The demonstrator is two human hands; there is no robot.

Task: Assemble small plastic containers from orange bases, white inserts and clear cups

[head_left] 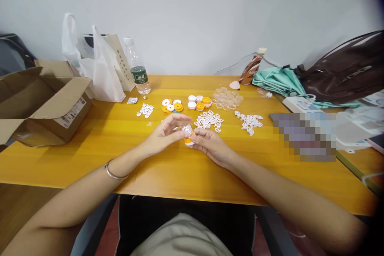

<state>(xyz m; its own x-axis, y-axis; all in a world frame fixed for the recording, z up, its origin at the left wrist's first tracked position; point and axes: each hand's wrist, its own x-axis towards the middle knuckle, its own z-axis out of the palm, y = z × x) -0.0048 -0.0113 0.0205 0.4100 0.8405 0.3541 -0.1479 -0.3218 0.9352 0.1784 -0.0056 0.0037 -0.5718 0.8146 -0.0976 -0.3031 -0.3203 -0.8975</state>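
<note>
Orange-brown tabletop (168,178) stretches up to a pale wall (186,20), and most of what I see on it is loose parts. Taking the larger white leaf-shaped pile (209,120) as my landmark, the small clear-topped piece (188,133) is just in front of it, nearer me. My right hand (214,146) pinches its orange-and-white lower band between thumb and fingers; my left hand (163,133) curves part-open about the clear top, though I cannot tell whether it grips. I judge this piece partly put together: white bits show through the clear wall, but whether it is closed is unclear. Beyond the pile, orange-and-white discs (199,103) lie stacked, perhaps already paired. Clear rings (228,98) beyond and right of it, a smaller white pile (249,123) to its right, and white knobs (145,110) well left all look unused.
</note>
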